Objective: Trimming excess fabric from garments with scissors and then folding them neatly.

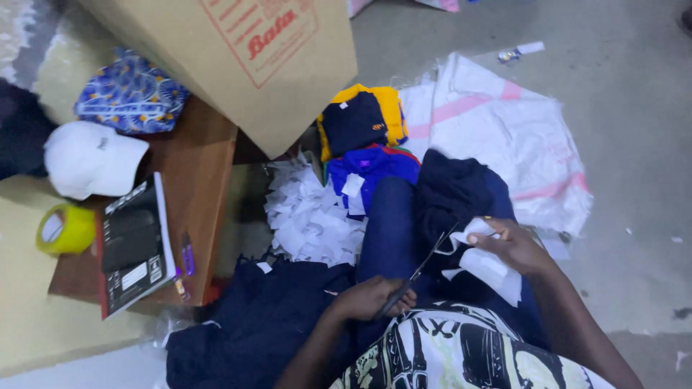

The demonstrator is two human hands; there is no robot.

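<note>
My left hand [371, 297] grips the handles of a pair of scissors [424, 263], whose open blades point up and to the right. My right hand [513, 248] pinches a few white fabric labels [490, 268] at the blade tips. Both hands work over a dark navy garment [450, 191] draped across my blue-trousered leg [389, 223]. More navy cloth [252, 324] lies to the left of my lap. My patterned black-and-white shirt fills the bottom edge.
A heap of cut white pieces [310, 216] lies beside folded yellow, navy and blue clothes [364, 133]. A white woven sack [504, 122] covers the floor at right. A cardboard box [245, 57], white cap [90, 160], yellow tape roll [65, 229] and black booklet [133, 245] sit at left.
</note>
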